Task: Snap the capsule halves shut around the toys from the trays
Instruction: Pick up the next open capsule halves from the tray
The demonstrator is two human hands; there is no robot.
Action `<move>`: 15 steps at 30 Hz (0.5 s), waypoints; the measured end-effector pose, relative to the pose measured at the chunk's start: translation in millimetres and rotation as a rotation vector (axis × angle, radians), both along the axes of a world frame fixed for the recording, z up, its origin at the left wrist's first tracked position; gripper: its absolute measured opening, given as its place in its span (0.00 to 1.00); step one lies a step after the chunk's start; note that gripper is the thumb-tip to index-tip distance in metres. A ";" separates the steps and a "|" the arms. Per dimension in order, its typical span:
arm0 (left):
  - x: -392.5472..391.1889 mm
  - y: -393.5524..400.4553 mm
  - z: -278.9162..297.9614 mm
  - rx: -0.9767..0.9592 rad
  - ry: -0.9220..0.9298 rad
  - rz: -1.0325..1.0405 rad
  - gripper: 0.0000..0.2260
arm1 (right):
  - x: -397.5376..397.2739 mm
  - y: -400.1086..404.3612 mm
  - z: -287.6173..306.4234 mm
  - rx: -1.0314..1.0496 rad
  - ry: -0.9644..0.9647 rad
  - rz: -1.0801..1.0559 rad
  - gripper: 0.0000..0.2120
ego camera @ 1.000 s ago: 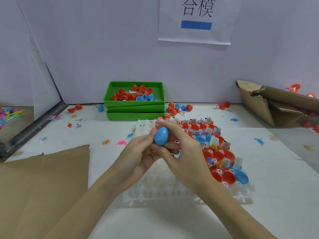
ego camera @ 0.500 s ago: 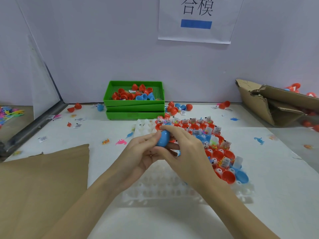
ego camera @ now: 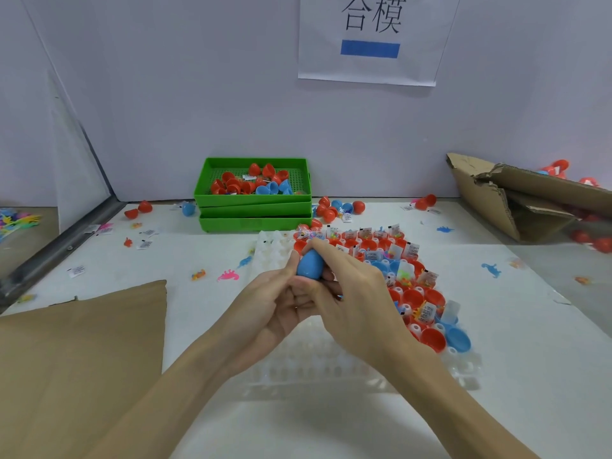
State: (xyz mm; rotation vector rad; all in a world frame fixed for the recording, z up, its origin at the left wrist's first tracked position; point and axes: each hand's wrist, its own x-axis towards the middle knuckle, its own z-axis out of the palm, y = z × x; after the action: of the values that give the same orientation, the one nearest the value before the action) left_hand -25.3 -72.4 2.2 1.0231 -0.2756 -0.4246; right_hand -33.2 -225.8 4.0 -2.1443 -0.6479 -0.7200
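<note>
A blue egg-shaped capsule is held above the clear plastic tray. My left hand grips it from the left and below. My right hand curls over its top and right side. Whether the two halves are snapped together is hidden by my fingers. The right part of the tray holds several red capsule halves and blue capsule halves, many with small bagged toys in them. The left part of the tray shows bare white sockets.
Stacked green trays at the back hold loose red and blue halves. A brown cardboard sheet lies front left, a torn cardboard box back right. Small toys and labels are scattered on the white table. A metal rail runs along the left.
The capsule has tilted and sunk a little between my hands, and my right fingers have closed further over its top.
</note>
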 end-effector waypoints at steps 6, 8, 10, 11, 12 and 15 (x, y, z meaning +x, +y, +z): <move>3.8 5.0 3.5 0.137 -0.063 0.063 0.22 | 4.2 -7.7 1.6 -0.020 0.001 0.011 0.20; 5.0 9.8 4.8 0.148 -0.083 0.084 0.21 | 5.8 -10.2 2.6 -0.070 0.014 -0.028 0.25; 5.0 14.1 5.3 0.172 -0.111 0.075 0.18 | 6.6 -11.3 1.2 -0.098 0.019 -0.045 0.28; 4.8 15.0 5.7 0.173 -0.117 0.066 0.18 | 6.4 -10.8 0.3 -0.093 0.018 -0.037 0.28; 4.4 15.2 6.1 0.165 -0.115 0.057 0.17 | 5.8 -9.3 0.2 -0.075 0.016 -0.019 0.29; 4.2 13.1 7.6 0.123 -0.086 0.039 0.19 | 4.4 -3.4 -0.7 0.031 0.024 0.052 0.30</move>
State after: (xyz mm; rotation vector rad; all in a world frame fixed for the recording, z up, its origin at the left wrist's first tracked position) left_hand -21.2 -59.4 9.8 1.1670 -0.3094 -0.3664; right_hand -28.8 -229.3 3.3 -2.0963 -0.6732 -0.6716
